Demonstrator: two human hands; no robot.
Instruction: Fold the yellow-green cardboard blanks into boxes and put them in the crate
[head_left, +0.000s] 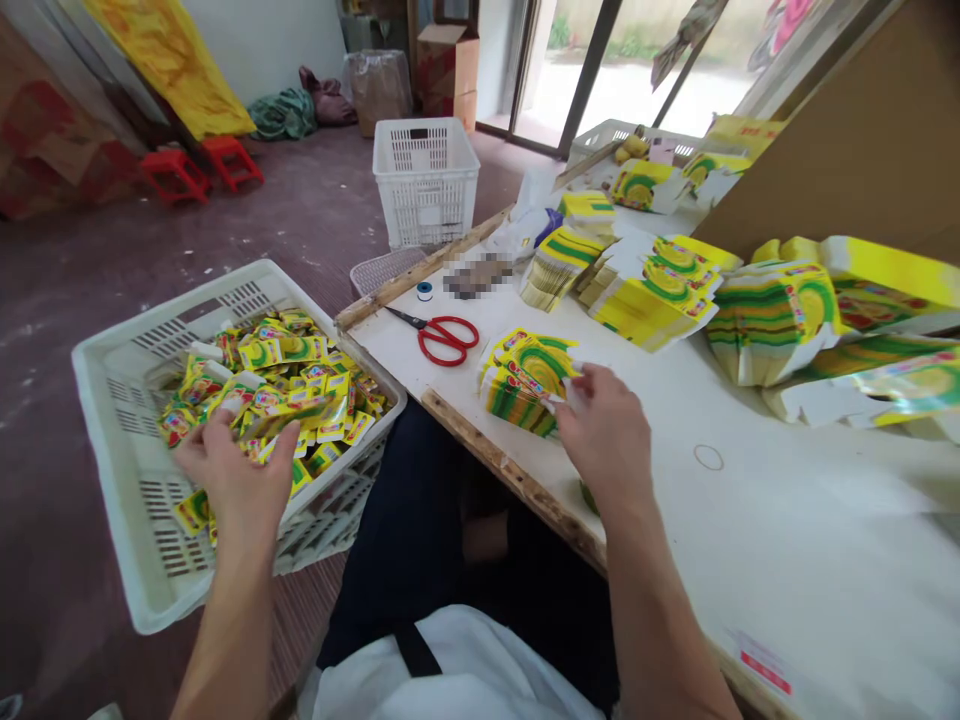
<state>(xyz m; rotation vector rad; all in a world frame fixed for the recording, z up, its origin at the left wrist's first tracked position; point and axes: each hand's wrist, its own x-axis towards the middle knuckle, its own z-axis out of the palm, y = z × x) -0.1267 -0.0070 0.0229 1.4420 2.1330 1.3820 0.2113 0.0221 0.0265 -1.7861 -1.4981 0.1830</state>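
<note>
My left hand (244,475) is over the white plastic basket (169,310), its thumb and fingers around a small yellow-and-green carton (289,410). Beneath it lies a heap of similar filled cartons (330,385). On the table, my right hand (607,430) pinches the white end flap of a flat carton at the near side of a small stack of folded yellow-and-green cartons (521,375). Red-handled scissors (446,340) lie left of that stack, beside a small blue-and-white spool (424,291).
More stacks of flat cartons (649,290) stand along the back of the white table (750,520), with larger bundles (780,310) at the right. The table's wooden edge (517,480) runs before my lap. Another white basket (425,185) and red stools (176,177) are on the floor.
</note>
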